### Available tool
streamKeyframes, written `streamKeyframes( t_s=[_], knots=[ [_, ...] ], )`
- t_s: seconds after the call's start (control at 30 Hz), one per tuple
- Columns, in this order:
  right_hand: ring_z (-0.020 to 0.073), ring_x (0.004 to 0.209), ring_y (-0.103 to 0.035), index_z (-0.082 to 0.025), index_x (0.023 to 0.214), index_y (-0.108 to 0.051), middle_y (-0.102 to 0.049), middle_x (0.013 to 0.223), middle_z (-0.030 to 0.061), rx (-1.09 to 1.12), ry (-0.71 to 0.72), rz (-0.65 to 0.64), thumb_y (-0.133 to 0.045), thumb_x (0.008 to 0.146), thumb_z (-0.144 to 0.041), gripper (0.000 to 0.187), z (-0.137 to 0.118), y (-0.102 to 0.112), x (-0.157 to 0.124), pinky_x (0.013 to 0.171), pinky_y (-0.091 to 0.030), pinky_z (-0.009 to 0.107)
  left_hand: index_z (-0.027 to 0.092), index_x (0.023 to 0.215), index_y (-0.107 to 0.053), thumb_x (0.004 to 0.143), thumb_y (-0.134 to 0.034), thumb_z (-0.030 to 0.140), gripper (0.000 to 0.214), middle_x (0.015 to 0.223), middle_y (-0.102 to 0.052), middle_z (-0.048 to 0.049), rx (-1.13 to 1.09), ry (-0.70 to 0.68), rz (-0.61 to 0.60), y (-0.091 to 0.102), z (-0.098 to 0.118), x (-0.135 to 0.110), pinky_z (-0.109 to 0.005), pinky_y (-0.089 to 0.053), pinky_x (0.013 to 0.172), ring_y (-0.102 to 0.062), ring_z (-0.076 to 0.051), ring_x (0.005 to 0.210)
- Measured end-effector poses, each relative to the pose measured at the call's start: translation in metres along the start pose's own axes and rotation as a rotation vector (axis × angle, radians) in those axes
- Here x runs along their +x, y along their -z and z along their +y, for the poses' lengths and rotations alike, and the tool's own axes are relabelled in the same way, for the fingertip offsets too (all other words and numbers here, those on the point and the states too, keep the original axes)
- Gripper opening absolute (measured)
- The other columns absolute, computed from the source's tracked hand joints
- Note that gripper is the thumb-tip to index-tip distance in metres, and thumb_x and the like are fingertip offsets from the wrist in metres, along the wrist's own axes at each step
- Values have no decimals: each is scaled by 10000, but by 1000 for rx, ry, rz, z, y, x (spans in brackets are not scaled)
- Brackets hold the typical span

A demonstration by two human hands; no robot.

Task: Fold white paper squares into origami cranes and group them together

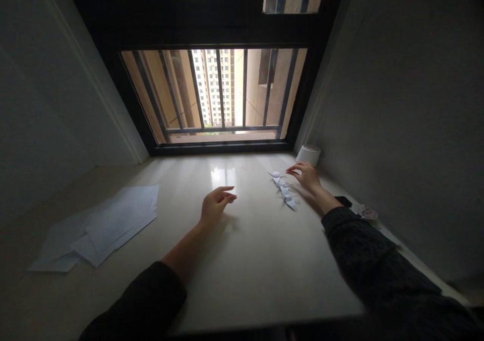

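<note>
My left hand (215, 205) hovers over the pale shiny table (242, 260) near its middle, fingers loosely curled and apart, holding nothing. My right hand (307, 176) reaches toward the far right of the table, fingers spread, fingertips beside a row of several small folded white paper figures (284, 190). The hand touches or nearly touches the far end of that row; I cannot tell which. Both arms wear dark sleeves.
A loose pile of white paper sheets (102, 227) lies at the left. A white cup-like container (308, 154) stands by the window corner. A dark phone (343, 200) and a small round sticker or tag (367, 212) lie along the right edge. A barred window (215, 94) is ahead.
</note>
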State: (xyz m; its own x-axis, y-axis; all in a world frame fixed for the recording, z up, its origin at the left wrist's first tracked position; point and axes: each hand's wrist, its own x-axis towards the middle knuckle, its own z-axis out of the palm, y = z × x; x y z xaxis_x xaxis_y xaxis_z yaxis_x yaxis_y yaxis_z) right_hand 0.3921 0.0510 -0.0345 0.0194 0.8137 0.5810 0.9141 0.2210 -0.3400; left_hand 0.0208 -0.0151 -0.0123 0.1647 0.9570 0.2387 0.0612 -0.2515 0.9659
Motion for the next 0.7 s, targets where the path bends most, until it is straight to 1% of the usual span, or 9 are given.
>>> streamKeyframes(
  t_s=[0.1, 0.17, 0.27, 0.33, 0.43, 0.5, 0.53, 0.6, 0.7],
  knots=[
    [244, 810, -555, -220, 812, -731, -670, 820, 84, 53, -59, 95, -550, 807, -533, 361, -14, 17, 6, 757, -416, 376, 175, 1008, -677, 684, -713, 364, 377, 775, -723, -60, -3, -1, 5, 0, 0, 0, -325, -523, 735, -669, -180, 701],
    [224, 763, -561, -216, 832, -726, -674, 811, 72, 124, -99, 163, -546, 801, -549, 379, -37, 32, 10, 717, -428, 359, 169, 990, -682, 701, -694, 373, 354, 785, -722, -64, -24, 2, 10, -1, 1, 0, -325, -527, 724, -670, -181, 703],
    [197, 736, -584, -211, 880, -713, -688, 863, 62, 281, -121, 188, -534, 814, -535, 377, -93, 49, 7, 660, -442, 323, 150, 954, -690, 747, -640, 384, 316, 787, -718, -80, -52, 2, 18, -2, 4, -1, -314, -530, 693, -675, -194, 742],
    [185, 729, -592, -227, 911, -705, -695, 889, 48, 354, -96, 105, -538, 824, -507, 338, -141, 49, -3, 636, -446, 306, 147, 946, -692, 777, -604, 384, 305, 779, -716, -80, -32, 10, 42, -1, 5, -2, -300, -524, 666, -673, -184, 711],
    [189, 766, -596, -240, 890, -700, -700, 866, 38, 356, -11, -45, -522, 860, -402, 243, -207, 31, -29, 684, -455, 313, 161, 941, -692, 806, -567, 392, 295, 775, -717, -67, 15, 6, 90, 3, 5, -3, -287, -512, 652, -669, -170, 675],
    [215, 835, -592, -255, 885, -697, -703, 879, 41, 246, 80, -159, -515, 861, -297, 189, -238, 12, -47, 736, -446, 338, 191, 948, -693, 820, -552, 408, 289, 778, -717, -47, 93, -27, 107, 7, 3, -5, -284, -503, 672, -673, -166, 680],
    [236, 879, -584, -258, 916, -693, -703, 902, 53, 184, 101, -185, -519, 853, -261, 185, -248, 1, -55, 756, -440, 356, 211, 936, -698, 822, -549, 421, 282, 777, -716, -37, 156, -40, 118, 10, 3, -6, -280, -494, 678, -673, -166, 688],
    [263, 927, -573, -252, 1014, -668, -696, 960, 80, 126, 126, -202, -533, 834, -226, 227, -258, -17, -67, 790, -431, 383, 247, 880, -712, 817, -556, 437, 253, 802, -718, -20, 322, -51, 139, 15, 2, -8, -276, -468, 678, -668, -170, 698],
    [278, 969, -560, -237, 1052, -649, -686, 1003, 92, 148, 135, -174, -498, 847, -217, 256, -254, -37, -76, 810, -428, 401, 264, 782, -724, 798, -584, 439, 224, 727, -703, -18, 538, -64, 215, 24, 6, -8, -281, -431, 687, -639, -182, 689]
  ],
)
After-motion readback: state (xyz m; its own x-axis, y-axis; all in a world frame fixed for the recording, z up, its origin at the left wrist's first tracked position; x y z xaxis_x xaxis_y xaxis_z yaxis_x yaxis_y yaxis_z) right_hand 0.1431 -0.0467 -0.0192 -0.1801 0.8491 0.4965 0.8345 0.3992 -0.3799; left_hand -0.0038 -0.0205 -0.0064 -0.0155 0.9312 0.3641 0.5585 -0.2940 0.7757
